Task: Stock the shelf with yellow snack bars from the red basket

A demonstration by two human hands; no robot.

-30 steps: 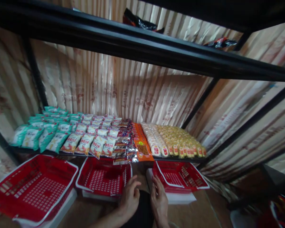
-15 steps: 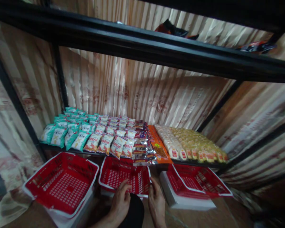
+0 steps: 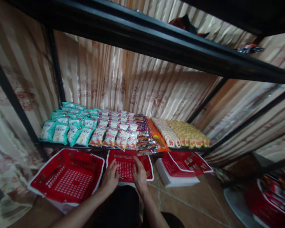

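Note:
My left hand (image 3: pixel 110 177) is held over the near left side of the middle red basket (image 3: pixel 149 166), fingers apart and nothing in them. Across from it, my right hand (image 3: pixel 140 175) hovers over the same basket's near right part. Its fingers are loosely curved and apart, with no object visible between them. The basket has a white rim and slotted red walls. Just above its far edge, on the low black shelf, lie white snack bags (image 3: pixel 122 139) with red print and dark glossy packets (image 3: pixel 146 144).
A larger red basket (image 3: pixel 71 186) stands left, another red basket (image 3: pixel 178 166) right on a white block (image 3: pixel 166 179). Teal snack bags (image 3: pixel 60 133), an orange packet (image 3: pixel 158 136) and rows of yellow-wrapped packs (image 3: pixel 188 133) fill the shelf. A black upper shelf beam (image 3: pixel 142 41) crosses overhead.
My view has tilted and swung right, bringing a filled red basket into sight at lower right. Both hands have reached farther forward over the middle basket; my right hand has left its right rim.

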